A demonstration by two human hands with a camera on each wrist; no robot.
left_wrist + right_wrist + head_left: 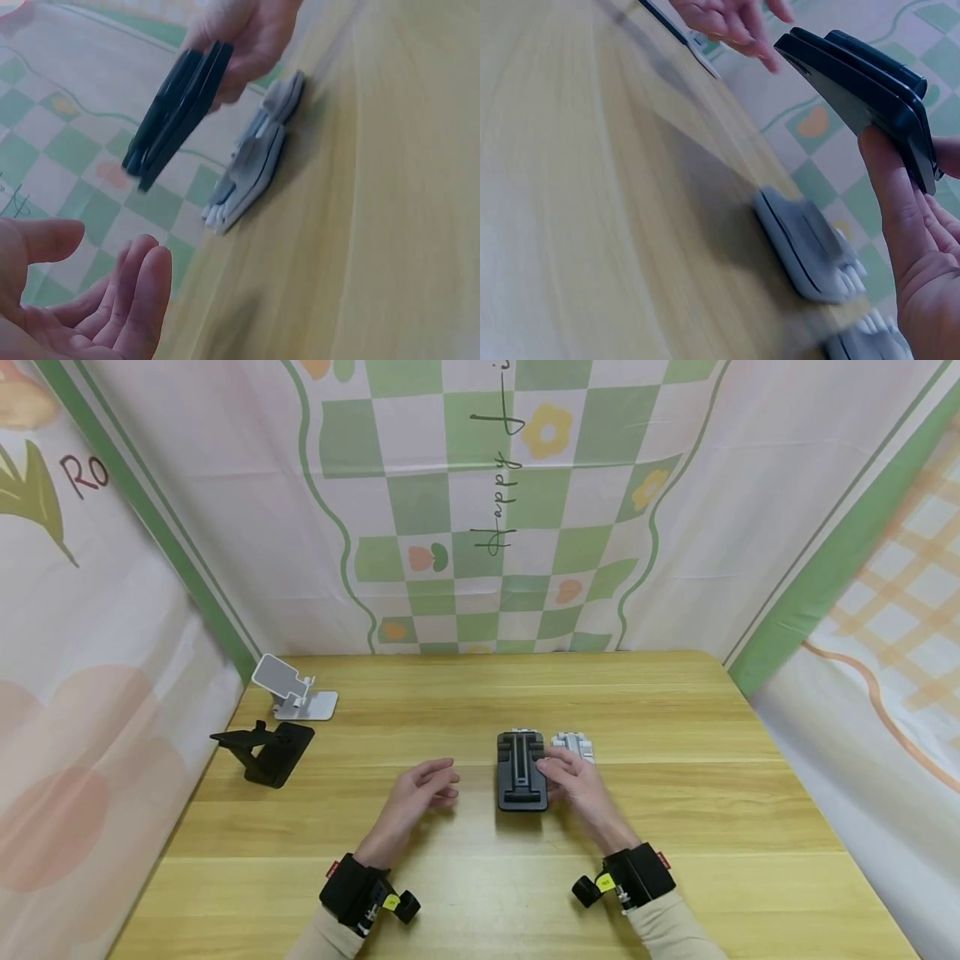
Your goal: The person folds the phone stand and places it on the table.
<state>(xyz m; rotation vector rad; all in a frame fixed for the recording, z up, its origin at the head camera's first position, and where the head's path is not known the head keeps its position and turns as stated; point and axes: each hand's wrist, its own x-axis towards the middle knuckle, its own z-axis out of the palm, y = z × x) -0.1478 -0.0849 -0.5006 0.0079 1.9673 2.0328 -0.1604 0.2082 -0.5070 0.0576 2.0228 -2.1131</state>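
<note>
A folded black phone stand [521,772] is raised above the table, its edge pinched by my right hand [583,792]. The thumb lies over the stand's near face in the head view, and in the right wrist view a finger [891,191] supports its underside. To the left, my left hand [417,795] hovers with loosely bent fingers and nothing in them, a gap away from the stand. Under and beside the raised stand lie two folded grey-white phone stands, one [573,743] partly behind the right hand, the other [251,176] mostly hidden in the head view.
Two unfolded phone stands stand at the table's left side: a white one [306,705] at the back and a black one [279,756] in front of it. Patterned cloth [480,527] hangs behind the wooden table [480,893] and along both sides.
</note>
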